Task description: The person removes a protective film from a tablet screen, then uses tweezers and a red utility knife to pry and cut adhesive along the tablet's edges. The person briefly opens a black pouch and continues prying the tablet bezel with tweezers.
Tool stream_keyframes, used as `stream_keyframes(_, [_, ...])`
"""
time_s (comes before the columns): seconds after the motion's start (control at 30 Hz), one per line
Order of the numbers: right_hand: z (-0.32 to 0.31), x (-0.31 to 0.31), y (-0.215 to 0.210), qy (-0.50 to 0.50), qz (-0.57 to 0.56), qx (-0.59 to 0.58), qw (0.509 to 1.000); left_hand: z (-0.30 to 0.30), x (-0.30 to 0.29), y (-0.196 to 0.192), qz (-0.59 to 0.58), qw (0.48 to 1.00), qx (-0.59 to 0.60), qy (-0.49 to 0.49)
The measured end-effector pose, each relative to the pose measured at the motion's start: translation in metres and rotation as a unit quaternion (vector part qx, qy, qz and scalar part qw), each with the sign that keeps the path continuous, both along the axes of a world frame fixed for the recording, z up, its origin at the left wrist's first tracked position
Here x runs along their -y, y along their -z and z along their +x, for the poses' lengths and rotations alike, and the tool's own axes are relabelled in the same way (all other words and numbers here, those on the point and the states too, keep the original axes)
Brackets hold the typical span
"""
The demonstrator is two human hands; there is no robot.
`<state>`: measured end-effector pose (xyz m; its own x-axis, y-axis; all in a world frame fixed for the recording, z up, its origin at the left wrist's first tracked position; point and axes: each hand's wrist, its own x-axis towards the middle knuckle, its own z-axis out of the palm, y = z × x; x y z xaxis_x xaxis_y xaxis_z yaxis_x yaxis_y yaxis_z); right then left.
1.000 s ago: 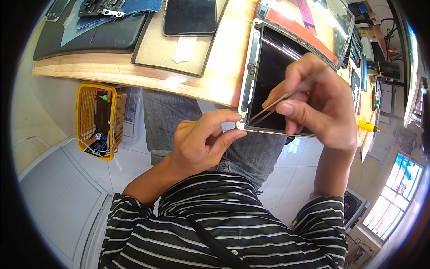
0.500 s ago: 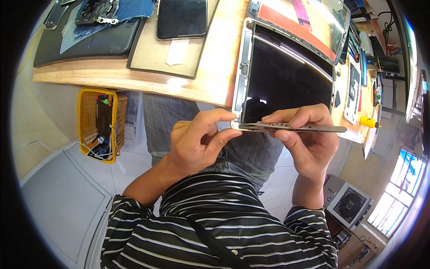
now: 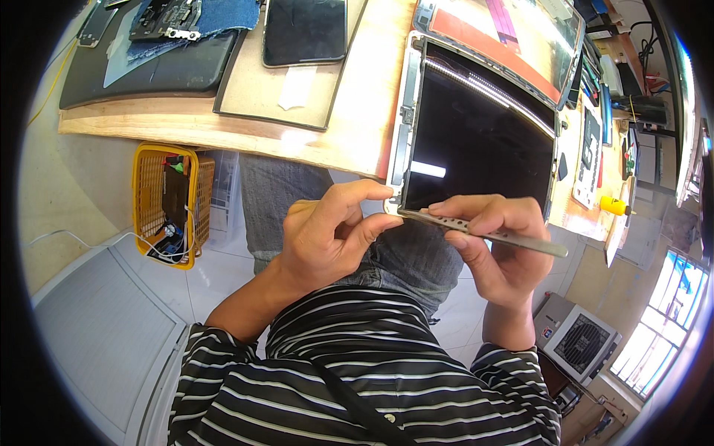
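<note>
An opened tablet (image 3: 483,134) with a dark glossy panel and a pale frame lies at the table's front edge, its near end reaching past the edge. My left hand (image 3: 316,234) pinches its near left corner between thumb and index finger. In my right hand (image 3: 513,249) is a pair of metal tweezers (image 3: 448,222) with a row of holes, held between thumb and fingers. The tweezer tips point left and meet the tablet's corner close to my left thumb. Whether the tips grip anything there is too small to tell.
Beyond the tablet lies a glass panel (image 3: 465,48) with an orange-red strip. A phone (image 3: 305,33) rests on a tray (image 3: 249,97) to the left, beside a black pad (image 3: 167,78). Tools and a small yellow bottle (image 3: 612,205) are at the right. A yellow basket (image 3: 139,204) stands below the table.
My right hand has tilted the tweezers, so their rear end sits lower and the tips point more upward at the corner. The left hand keeps its pinch on the tablet.
</note>
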<state>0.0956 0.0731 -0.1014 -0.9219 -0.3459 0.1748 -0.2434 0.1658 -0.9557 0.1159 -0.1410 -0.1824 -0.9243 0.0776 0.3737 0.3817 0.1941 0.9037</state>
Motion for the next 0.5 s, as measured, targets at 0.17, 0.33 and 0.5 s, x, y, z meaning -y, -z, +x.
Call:
stream_keyframes(0.17, [0.002, 0.0, 0.006, 0.01, -0.003, -0.033, 0.999, -0.001, -0.002, 0.0, 0.0, 1.0, -0.006, -0.008])
stream_keyframes(0.33, [0.001, -0.001, -0.004, -0.033, 0.083, -0.046, 0.995, 0.0, -0.002, 0.001, -0.002, 1.0, 0.001, -0.009])
stream_keyframes(0.5, [0.001, -0.003, 0.001, -0.043, 0.072, -0.075, 0.994, 0.0, -0.001, -0.002, -0.005, 1.0, 0.001, -0.001])
